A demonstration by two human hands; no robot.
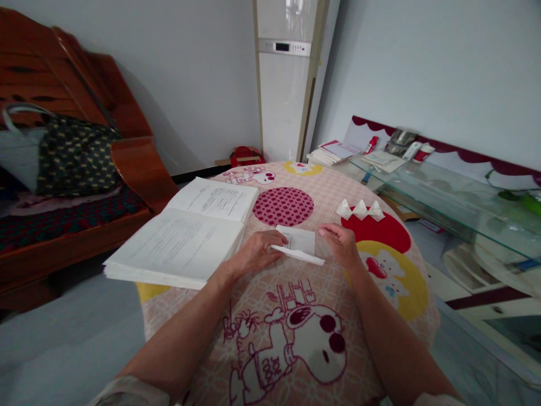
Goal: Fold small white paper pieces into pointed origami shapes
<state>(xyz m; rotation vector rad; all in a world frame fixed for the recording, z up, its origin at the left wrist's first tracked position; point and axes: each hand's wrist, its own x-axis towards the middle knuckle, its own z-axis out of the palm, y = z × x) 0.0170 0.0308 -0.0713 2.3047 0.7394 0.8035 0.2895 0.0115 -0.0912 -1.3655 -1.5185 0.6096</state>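
Note:
A small sheet of white paper lies on the cloth-covered table, its near edge folded up into a raised flap. My left hand grips the paper at its left end, with the fingertips over the flap. Just right of the sheet, my right hand is held with its fingers loosely extended; a small gap shows between them and the paper. Beyond that hand stand several small pointed folded-paper pieces in a row. To the left, a thick open book with printed pages lies close to my left forearm.
A patterned cloth covers the round table. At the right, a glass shelf and a stack of papers stand near the table's edge. A wooden bench holding a dark patterned bag is at the left.

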